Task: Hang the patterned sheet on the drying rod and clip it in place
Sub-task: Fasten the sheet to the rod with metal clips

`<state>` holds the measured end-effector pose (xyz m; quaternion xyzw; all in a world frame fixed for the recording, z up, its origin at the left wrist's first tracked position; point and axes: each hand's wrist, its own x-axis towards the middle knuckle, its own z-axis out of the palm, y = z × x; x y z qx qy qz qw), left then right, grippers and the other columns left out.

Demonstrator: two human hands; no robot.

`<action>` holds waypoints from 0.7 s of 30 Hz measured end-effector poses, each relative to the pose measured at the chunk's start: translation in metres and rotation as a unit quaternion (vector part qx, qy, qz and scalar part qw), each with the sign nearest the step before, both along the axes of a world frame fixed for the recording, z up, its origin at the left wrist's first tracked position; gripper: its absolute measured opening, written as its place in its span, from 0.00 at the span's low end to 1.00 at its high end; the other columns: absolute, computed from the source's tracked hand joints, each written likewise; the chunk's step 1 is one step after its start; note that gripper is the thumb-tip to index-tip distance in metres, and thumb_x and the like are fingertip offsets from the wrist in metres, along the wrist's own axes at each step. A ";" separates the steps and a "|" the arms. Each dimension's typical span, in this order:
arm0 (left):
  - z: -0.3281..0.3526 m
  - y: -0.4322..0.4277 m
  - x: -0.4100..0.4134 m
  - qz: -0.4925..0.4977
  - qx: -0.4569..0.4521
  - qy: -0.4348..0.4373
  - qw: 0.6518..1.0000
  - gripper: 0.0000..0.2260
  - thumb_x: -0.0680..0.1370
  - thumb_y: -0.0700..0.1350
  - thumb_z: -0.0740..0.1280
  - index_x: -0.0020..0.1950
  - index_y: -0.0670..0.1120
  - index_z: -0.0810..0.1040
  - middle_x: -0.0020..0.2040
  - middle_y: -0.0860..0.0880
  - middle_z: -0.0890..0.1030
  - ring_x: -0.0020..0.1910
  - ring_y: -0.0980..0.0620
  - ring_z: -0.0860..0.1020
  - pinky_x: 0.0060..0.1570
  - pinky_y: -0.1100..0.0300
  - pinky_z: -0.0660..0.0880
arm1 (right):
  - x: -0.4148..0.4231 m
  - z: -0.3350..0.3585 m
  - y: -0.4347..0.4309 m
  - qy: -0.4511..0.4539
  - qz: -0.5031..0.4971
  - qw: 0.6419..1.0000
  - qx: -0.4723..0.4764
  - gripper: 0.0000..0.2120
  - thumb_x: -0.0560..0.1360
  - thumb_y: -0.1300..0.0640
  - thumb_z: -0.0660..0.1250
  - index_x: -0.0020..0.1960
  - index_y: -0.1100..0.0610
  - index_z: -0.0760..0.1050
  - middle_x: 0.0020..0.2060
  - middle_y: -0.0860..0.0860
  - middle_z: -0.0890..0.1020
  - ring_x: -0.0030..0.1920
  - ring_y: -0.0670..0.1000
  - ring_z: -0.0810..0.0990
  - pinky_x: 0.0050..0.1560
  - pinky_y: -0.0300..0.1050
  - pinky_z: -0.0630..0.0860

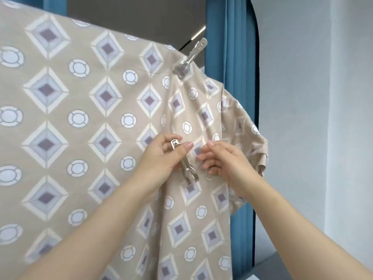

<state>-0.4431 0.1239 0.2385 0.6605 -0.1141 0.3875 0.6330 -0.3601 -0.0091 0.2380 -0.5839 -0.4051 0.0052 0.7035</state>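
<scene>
While the beige sheet patterned with diamonds and circles hangs over the thin dark rod, our left grip pinches a silver metal clip. Our right grip curls beside it; whether it holds cloth we cannot tell. A second matching clip bites the sheet's upper corner.

Bare forearms; left hand, right hand; slim fingers, short rounded nails.

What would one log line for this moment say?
sheet: draped on rod; first clip: clamped at top edge; left hand: holds second clip; right hand: by sheet, hold unclear
</scene>
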 end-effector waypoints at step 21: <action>-0.244 -0.113 0.086 -0.029 -0.021 0.326 0.945 0.14 0.71 0.46 0.73 0.54 0.51 0.74 0.47 0.52 0.78 0.46 0.51 0.78 0.56 0.48 0.76 | 0.082 -0.308 -0.151 0.218 -0.333 0.805 -0.440 0.11 0.76 0.58 0.60 0.53 0.62 0.76 0.43 0.54 0.80 0.43 0.55 0.77 0.45 0.43 0.72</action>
